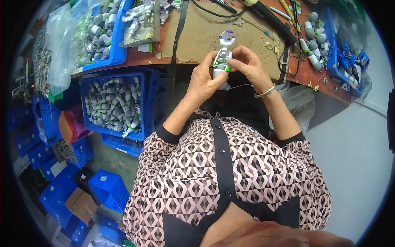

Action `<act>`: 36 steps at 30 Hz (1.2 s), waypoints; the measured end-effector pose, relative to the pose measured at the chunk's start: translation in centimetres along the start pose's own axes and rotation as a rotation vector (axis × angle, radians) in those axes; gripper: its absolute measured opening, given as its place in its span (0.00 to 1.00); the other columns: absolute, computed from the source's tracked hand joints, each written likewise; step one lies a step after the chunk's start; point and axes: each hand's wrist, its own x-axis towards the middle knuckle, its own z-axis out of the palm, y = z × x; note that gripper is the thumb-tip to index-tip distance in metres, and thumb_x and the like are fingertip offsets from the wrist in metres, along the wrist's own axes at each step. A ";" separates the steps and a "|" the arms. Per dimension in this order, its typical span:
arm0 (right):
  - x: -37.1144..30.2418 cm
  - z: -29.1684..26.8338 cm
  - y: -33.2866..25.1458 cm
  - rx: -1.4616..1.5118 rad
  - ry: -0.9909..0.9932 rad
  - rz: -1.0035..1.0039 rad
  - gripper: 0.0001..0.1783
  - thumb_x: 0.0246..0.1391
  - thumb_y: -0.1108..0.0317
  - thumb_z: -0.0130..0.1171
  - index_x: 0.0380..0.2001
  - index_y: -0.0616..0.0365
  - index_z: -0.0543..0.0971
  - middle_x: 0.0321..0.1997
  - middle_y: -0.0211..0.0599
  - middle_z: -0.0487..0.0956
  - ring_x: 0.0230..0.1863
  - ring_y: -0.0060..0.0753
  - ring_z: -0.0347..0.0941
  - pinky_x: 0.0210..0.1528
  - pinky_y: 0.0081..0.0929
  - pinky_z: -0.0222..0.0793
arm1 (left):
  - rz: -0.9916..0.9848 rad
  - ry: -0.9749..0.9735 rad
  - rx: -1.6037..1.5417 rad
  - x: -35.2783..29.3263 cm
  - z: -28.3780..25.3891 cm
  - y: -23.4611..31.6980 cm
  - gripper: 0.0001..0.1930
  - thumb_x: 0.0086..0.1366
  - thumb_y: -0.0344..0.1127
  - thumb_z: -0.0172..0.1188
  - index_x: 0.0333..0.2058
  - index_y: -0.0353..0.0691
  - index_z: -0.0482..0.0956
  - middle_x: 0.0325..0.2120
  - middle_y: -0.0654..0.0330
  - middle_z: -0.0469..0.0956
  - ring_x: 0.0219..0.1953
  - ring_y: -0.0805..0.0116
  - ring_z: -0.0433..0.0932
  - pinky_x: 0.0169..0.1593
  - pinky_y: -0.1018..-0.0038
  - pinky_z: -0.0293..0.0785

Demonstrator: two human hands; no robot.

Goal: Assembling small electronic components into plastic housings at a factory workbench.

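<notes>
Above the near edge of the workbench, my two hands hold a small white, grey and green plastic toy part [223,56] between them. Its inner side faces up, and a white piece with purple tips [226,39] stands out at its far end. My left hand [202,80] has its fingers wrapped round the left side and lower end. From the right, my right hand [251,68] pinches the part with thumb and forefinger. A thin pale wire trails rightward from below it. The fingers hide much of the part's lower half.
Brown cardboard [193,31] covers the bench's middle, with a black-handled tool [273,20] and cables at its far right. Similar parts fill a blue tray [117,33] at left and a blue bin [142,109] below it. More parts [316,43] lie at right.
</notes>
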 end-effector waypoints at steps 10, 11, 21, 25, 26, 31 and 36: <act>-0.8 0.5 -0.1 -0.014 0.097 -0.059 0.12 0.51 0.66 0.62 0.35 0.60 0.74 0.33 0.28 0.76 0.34 0.17 0.70 0.37 0.15 0.67 | 0.127 0.042 0.289 0.1 0.5 1.1 0.24 0.52 0.35 0.60 0.47 0.37 0.66 0.32 0.48 0.77 0.34 0.51 0.78 0.37 0.64 0.74; -0.9 0.6 -0.2 -0.019 0.122 -0.062 0.12 0.51 0.66 0.62 0.35 0.60 0.74 0.33 0.28 0.76 0.34 0.17 0.70 0.37 0.15 0.67 | 0.157 0.048 0.326 0.1 0.5 1.1 0.24 0.52 0.35 0.60 0.47 0.37 0.66 0.32 0.48 0.77 0.34 0.50 0.78 0.37 0.64 0.74; -1.0 0.8 0.4 -0.104 0.134 -0.077 0.10 0.52 0.66 0.61 0.35 0.59 0.74 0.32 0.27 0.76 0.33 0.15 0.70 0.36 0.15 0.67 | 0.272 0.109 0.439 0.0 0.7 0.7 0.23 0.51 0.34 0.60 0.47 0.37 0.69 0.30 0.50 0.78 0.31 0.55 0.80 0.35 0.68 0.75; -1.0 0.7 0.4 -0.096 0.154 -0.096 0.10 0.52 0.67 0.61 0.34 0.60 0.74 0.31 0.28 0.77 0.32 0.15 0.71 0.35 0.15 0.68 | 0.257 0.098 0.366 0.0 0.7 0.4 0.23 0.50 0.34 0.60 0.46 0.37 0.68 0.30 0.49 0.78 0.32 0.52 0.79 0.35 0.66 0.74; -1.0 0.7 0.4 -0.092 0.159 -0.103 0.10 0.52 0.67 0.62 0.34 0.61 0.74 0.31 0.30 0.77 0.32 0.16 0.72 0.34 0.15 0.69 | 0.253 0.087 0.356 0.0 0.7 0.3 0.23 0.51 0.34 0.60 0.46 0.37 0.68 0.30 0.49 0.78 0.32 0.53 0.79 0.35 0.66 0.74; -1.2 0.9 0.8 -0.084 0.170 -0.118 0.10 0.51 0.67 0.62 0.33 0.61 0.74 0.30 0.29 0.77 0.32 0.16 0.71 0.34 0.15 0.69 | 0.263 0.080 0.386 -0.1 0.6 0.9 0.23 0.51 0.35 0.61 0.46 0.37 0.68 0.30 0.49 0.78 0.32 0.53 0.79 0.34 0.66 0.74; -1.3 0.7 1.2 -0.075 0.175 -0.115 0.10 0.51 0.67 0.62 0.33 0.61 0.74 0.30 0.29 0.76 0.31 0.16 0.71 0.33 0.16 0.69 | 0.240 0.064 0.383 -0.2 0.9 0.3 0.23 0.51 0.34 0.61 0.47 0.38 0.68 0.30 0.48 0.77 0.32 0.51 0.79 0.34 0.66 0.74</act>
